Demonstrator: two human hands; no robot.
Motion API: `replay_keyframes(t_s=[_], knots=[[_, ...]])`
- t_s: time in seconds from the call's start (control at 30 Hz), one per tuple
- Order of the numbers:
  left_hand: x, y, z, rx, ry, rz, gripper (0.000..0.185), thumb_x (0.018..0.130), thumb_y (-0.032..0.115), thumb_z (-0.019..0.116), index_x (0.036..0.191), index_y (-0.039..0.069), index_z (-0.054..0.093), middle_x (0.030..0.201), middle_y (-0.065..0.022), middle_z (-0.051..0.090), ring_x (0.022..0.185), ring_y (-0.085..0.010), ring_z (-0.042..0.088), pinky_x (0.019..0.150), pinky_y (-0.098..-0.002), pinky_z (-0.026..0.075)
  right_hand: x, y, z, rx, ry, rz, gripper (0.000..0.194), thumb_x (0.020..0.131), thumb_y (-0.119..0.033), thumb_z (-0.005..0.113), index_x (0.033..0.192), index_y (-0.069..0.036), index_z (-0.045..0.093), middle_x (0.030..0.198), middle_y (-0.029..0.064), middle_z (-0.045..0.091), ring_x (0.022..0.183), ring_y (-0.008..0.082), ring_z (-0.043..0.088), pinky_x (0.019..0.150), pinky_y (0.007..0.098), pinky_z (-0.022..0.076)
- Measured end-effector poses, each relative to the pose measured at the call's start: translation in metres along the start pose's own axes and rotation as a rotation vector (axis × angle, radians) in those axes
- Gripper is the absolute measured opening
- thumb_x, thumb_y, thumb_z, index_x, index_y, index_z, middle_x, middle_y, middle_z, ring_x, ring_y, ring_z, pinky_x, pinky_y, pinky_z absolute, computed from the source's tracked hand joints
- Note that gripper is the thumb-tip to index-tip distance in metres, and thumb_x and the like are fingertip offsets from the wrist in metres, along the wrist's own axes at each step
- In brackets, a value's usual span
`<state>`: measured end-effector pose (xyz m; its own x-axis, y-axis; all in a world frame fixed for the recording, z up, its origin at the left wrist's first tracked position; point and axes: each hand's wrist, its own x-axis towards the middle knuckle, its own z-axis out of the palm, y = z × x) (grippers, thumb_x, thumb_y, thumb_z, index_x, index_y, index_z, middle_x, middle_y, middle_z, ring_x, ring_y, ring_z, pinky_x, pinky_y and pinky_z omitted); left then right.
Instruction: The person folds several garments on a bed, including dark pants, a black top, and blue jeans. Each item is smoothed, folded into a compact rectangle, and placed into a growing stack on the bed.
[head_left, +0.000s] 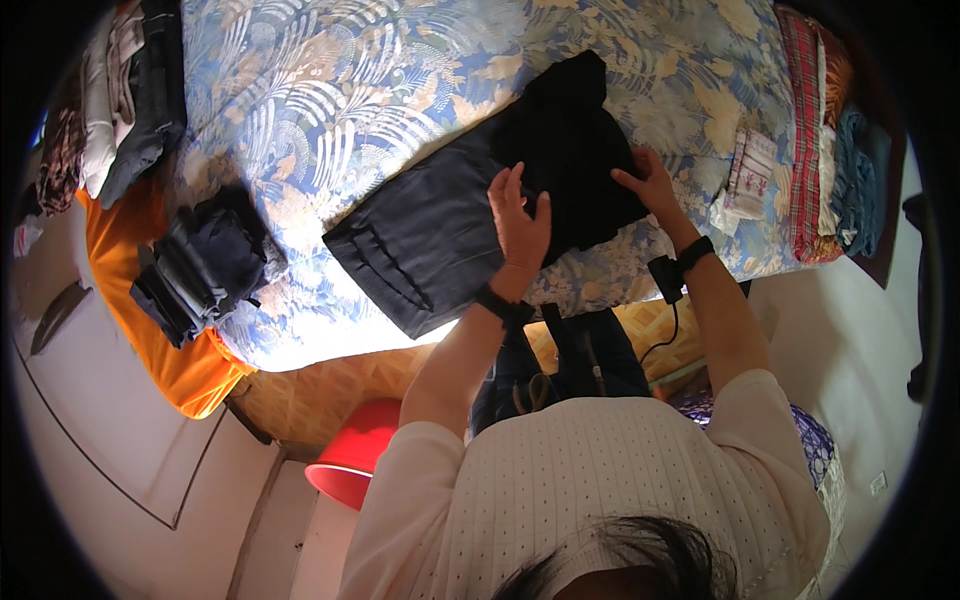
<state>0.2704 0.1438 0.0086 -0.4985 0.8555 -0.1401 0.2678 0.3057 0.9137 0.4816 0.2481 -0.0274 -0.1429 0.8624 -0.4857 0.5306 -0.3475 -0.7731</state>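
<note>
A black garment (442, 202) with a ribbed band at its left end lies flat and partly folded, aslant on a bed with a blue and beige patterned cover (300, 97). My left hand (521, 217) rests on the middle of the garment, near its lower edge, fingers apart. At the garment's right edge is my right hand (651, 182), thumb and fingers spread around the edge; whether it pinches the cloth cannot be told. Both wrists wear black bands.
Folded dark clothes (202, 262) and an orange cloth (150, 322) lie on the left, with more folded clothes (127, 97) beyond. A small patterned cloth (748, 172) and folded red plaid fabric (806, 135) lie on the right. A red basin (360, 450) stands below the bed's edge.
</note>
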Motion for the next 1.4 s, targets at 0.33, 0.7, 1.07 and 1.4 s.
replay_keyframes(t_s=[0.33,0.7,1.07,1.4], knots=[[0.007,0.009,0.004,-0.188,-0.143,-0.236,0.061,0.085,0.032,0.057,0.136,0.013,0.030,0.136,-0.0161,0.025,0.112,-0.0285,0.044,0.082,-0.0330,0.045,0.014,-0.065,0.008,0.185,-0.525,0.182,0.081,0.064,-0.014,0.076,0.132,-0.005,0.033,0.120,0.0079,0.050,0.112,0.0207,0.046,0.094,0.0334,0.0370],[0.002,-0.038,-0.080,-1.505,-0.148,-0.699,0.083,0.079,0.072,0.028,0.133,0.009,0.032,0.131,-0.0105,0.040,0.113,-0.0282,0.045,0.093,-0.0414,0.038,-0.080,-0.156,0.118,-0.490,-0.646,-0.739,0.085,0.065,-0.028,0.074,0.134,-0.009,0.029,0.099,0.0213,0.055,0.074,0.0351,0.060,0.066,0.0402,0.0491],[0.000,-0.064,-0.108,-0.605,-0.002,-0.656,0.054,0.086,0.035,0.055,0.127,0.003,0.041,0.120,-0.0092,0.052,0.106,-0.0221,0.051,0.088,-0.0288,0.039,-0.071,-0.076,0.133,-0.414,-0.260,-0.446,0.046,0.075,-0.018,0.070,0.114,-0.008,0.048,0.087,0.0052,0.049,0.060,0.0091,0.048,0.057,0.0232,0.0436],[-0.048,-0.091,-0.168,0.277,0.568,-0.233,0.048,0.075,0.010,0.062,0.121,0.010,0.046,0.105,-0.0101,0.053,0.102,-0.0274,0.046,0.088,-0.0396,0.037,-0.041,-0.035,0.128,0.025,-0.414,-0.159,0.056,0.066,-0.021,0.079,0.106,-0.002,0.045,0.093,0.0059,0.052,0.086,0.0141,0.051,0.074,0.0272,0.0430]])
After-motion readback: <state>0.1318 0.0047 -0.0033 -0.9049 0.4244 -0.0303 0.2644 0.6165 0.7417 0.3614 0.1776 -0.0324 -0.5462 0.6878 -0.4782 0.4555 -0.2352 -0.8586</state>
